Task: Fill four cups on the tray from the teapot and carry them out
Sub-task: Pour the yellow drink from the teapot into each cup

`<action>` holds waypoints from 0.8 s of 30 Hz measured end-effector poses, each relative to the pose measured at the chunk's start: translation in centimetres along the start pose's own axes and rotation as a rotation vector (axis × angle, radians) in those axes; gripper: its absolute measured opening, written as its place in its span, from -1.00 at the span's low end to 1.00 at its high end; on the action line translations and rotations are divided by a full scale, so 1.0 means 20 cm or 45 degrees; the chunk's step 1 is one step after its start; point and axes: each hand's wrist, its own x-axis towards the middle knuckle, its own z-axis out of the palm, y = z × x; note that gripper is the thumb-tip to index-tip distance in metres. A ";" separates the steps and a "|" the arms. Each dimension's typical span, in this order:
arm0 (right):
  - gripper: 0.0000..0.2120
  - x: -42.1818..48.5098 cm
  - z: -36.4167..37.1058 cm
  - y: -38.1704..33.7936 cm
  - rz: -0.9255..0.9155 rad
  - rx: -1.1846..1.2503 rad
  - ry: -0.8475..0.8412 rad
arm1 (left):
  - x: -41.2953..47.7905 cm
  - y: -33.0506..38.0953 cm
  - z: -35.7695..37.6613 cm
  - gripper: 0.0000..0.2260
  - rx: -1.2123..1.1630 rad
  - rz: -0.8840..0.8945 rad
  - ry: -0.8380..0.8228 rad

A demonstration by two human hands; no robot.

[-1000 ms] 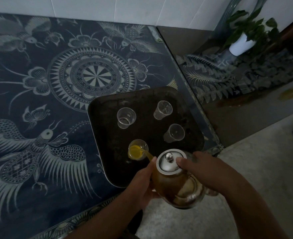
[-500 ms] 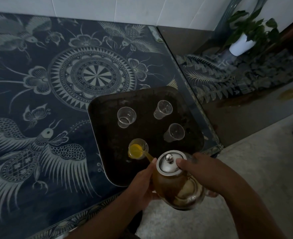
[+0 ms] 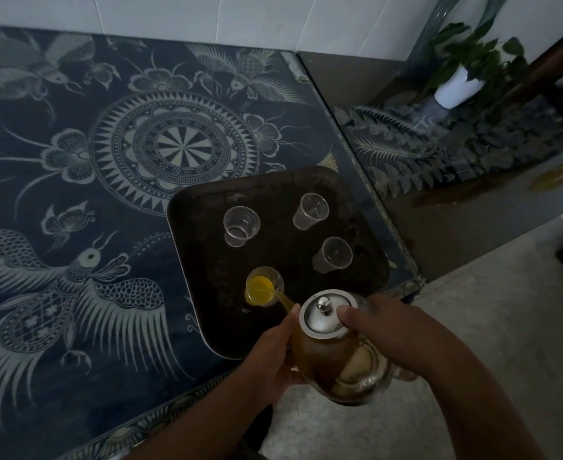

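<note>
The glass teapot (image 3: 339, 353), gripped by left hand (image 3: 270, 356) and right hand (image 3: 392, 330), fills the lower-centre clear cup (image 3: 264, 287); three await.

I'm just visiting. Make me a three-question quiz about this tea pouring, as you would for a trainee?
1. How many clear plastic cups stand on the dark square tray?
2. True or false: the left hand presses the glass teapot's steel lid.
3. Which cup holds yellow tea: A nearest, B far left, C far right?

Key: 1 four; 2 false, the right hand does; 3 A.
</note>
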 end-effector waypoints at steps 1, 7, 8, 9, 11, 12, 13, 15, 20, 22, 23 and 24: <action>-0.14 0.00 0.00 0.00 0.001 -0.005 -0.001 | 0.00 0.00 0.00 -0.49 0.001 0.002 0.002; -0.21 -0.02 0.01 -0.01 0.005 0.036 0.002 | -0.03 0.02 -0.01 -0.52 0.009 0.003 0.026; -0.23 -0.02 0.01 -0.01 0.007 0.040 0.003 | -0.03 0.03 -0.01 -0.52 0.015 0.005 0.026; -0.24 -0.02 0.01 -0.01 0.006 0.037 0.002 | -0.04 0.04 0.00 -0.53 0.026 0.004 0.034; -0.22 -0.02 0.02 -0.01 0.012 0.046 -0.003 | -0.05 0.05 -0.01 -0.53 0.048 -0.007 0.030; -0.21 -0.02 0.02 -0.02 0.011 0.068 -0.008 | -0.06 0.05 -0.01 -0.52 0.055 -0.005 0.029; -0.20 -0.02 0.03 -0.02 0.008 0.094 -0.013 | -0.06 0.06 -0.01 -0.49 0.065 -0.003 0.029; -0.30 -0.02 0.03 -0.01 -0.006 0.136 -0.014 | -0.07 0.06 -0.02 -0.46 0.079 -0.003 0.028; -0.21 -0.02 0.06 0.00 -0.019 0.187 -0.024 | -0.06 0.07 -0.06 -0.44 0.095 -0.014 0.060; -0.32 -0.02 0.06 0.00 -0.019 0.214 -0.031 | -0.06 0.08 -0.07 -0.41 0.103 -0.019 0.051; -0.39 -0.03 0.06 0.00 -0.013 0.223 -0.033 | -0.06 0.08 -0.07 -0.41 0.105 -0.027 0.059; -0.43 -0.03 0.06 0.00 -0.011 0.235 -0.033 | -0.05 0.08 -0.08 -0.41 0.096 -0.033 0.065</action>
